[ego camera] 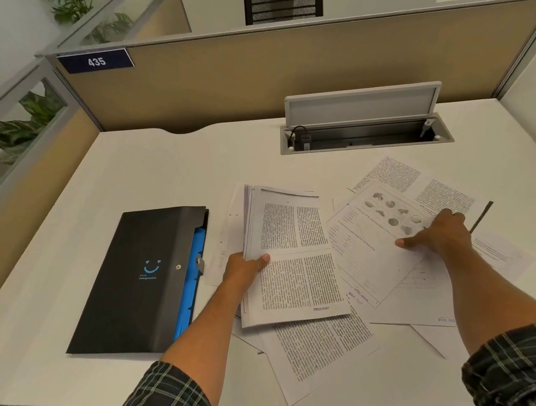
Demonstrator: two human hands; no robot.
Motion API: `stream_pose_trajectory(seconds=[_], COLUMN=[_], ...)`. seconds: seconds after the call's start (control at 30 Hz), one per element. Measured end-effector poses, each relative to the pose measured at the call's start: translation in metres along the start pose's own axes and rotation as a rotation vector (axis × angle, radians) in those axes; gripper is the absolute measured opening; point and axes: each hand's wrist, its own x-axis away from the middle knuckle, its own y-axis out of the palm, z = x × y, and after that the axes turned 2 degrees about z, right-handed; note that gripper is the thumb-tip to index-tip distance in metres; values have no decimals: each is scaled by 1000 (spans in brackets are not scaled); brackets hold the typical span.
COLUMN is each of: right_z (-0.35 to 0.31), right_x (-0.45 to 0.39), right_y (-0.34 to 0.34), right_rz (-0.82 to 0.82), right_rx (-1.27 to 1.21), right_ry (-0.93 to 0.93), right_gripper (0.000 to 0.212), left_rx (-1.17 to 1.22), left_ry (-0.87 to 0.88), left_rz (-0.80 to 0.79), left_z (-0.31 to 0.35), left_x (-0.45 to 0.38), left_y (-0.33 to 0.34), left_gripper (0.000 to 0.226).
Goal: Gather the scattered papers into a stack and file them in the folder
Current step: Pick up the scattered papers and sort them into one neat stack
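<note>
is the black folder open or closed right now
Closed. The black folder lies flat on the desk, cover down; blue dividers show only along its right edge.

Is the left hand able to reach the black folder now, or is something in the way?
Probably yes, but not freely. The folder lies just left of the left hand with bare desk between. However, that hand grips a stack of papers, so it must put them down first.

Counts on the desk

One black folder [141,275], one gathered stack [290,255] and roughly six loose sheets [375,248] are seen; two hands are counted, one open cable box [365,130].
</note>
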Motion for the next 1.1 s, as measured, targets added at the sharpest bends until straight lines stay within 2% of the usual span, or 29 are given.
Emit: stream_pose_trajectory(seconds=[0.2,0.37,0.5,0.57,0.67,0.77,0.83,0.87,0.97,1.0,1.1], right_z=[-4,-3,-1,-1,-2,-10,-14,-17,-29,-35,-56], right_x=[5,10,21,26,38,54,62,67,79,84,97], right_y=[-2,3,11,20,36,46,48,48,40,33,7], right_rz=[-15,-36,26,110,280,314,310,283,102,57,-8], right_rx=[-48,-108,-134,-279,-672,-1089,-1204,-1239,-1352,-1370,-1340], right_ry=[13,10,-18,-30,6,217,299,268,81,29,-119], right_gripper=[112,93,85,93,105,103,100,92,35,23,15], left_rx=[-7,-21,-24,-16,-5,-1,8,9,-5,-4,8], left_ry=[-7,-2,-5,-2,-1,-2,-1,-4,-20,-27,-40], left_rz=[4,-1,0,-4,-6,-7,-17,-22,-29,-34,-48], left_z=[1,3,5,4,5,7,8,8,11,12,15], left_x=[0,3,5,6,9,12,13,14,17,19,22], left_y=[0,-1,-1,-2,-1,-1,-2,-2,-2,-3,-5], left_gripper=[62,60,59,59,60,58,58,59,63,66,68])
